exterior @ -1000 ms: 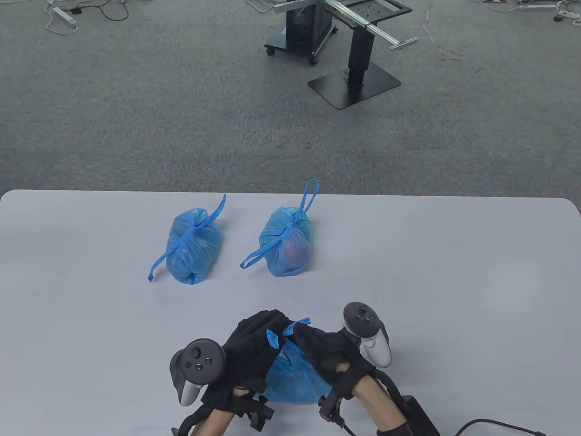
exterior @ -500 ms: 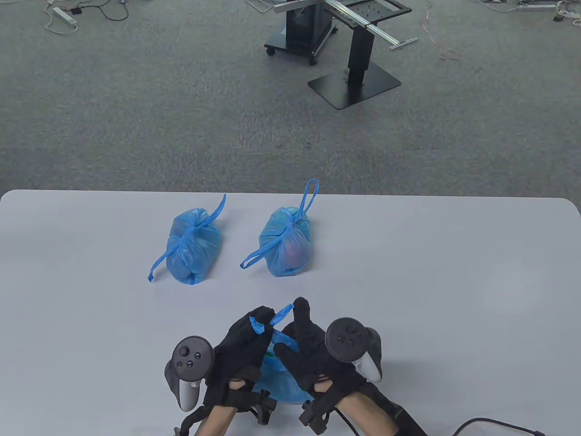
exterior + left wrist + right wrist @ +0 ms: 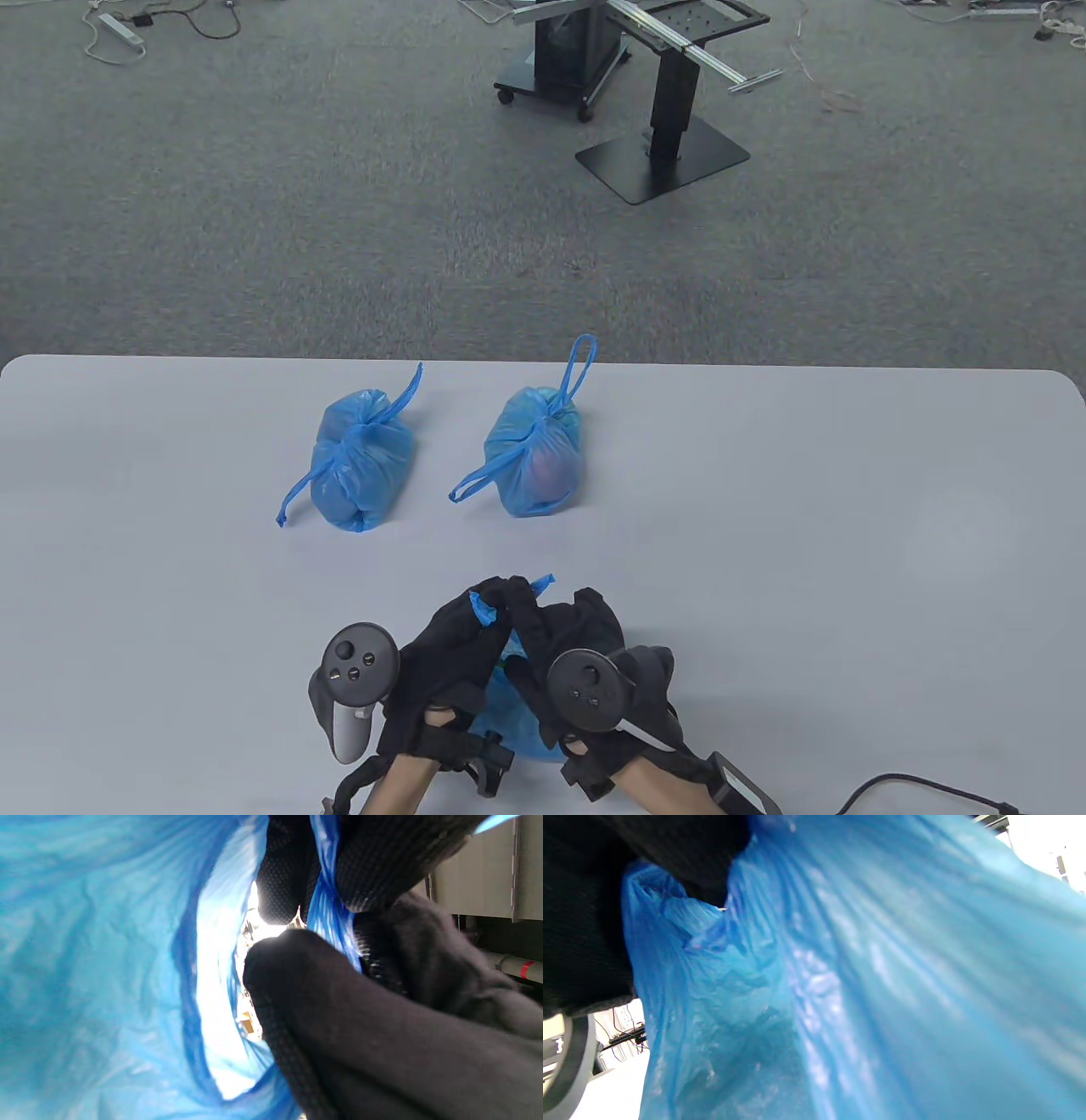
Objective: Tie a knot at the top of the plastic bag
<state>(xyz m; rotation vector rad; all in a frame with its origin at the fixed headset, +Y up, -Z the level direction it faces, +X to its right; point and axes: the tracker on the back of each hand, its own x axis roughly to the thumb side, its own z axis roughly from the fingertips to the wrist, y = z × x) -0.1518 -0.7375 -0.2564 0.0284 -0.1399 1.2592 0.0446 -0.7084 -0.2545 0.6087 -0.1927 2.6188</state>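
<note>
while my left hand (image 3: pixel 454 649) fingers pinch one twisted blue handle (image 3: pixel 328 906) and my right hand (image 3: pixel 564 641) curls onto the other, both meet above the plastic bag (image 3: pixel 509 722) at the table's (image 3: pixel 848 526) near edge. film reads thin, soft, slippery; i'd grip the handles close to the crossing. two tied bags (image 3: pixel 361 463) sit farther back.

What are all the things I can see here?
Tied blue plastic bags: 2, blue, side by side mid-table, left and right.
Untied blue plastic bag: 1, blue, near edge, under both hands.
White table: 1, pale grey-white, lower half of the table view.
Black metal stands: 2, black, on grey carpet beyond the table.
Left hand: 1, black glove, pinches a bag handle.
Right hand: 1, black glove, pinches the other handle.
</note>
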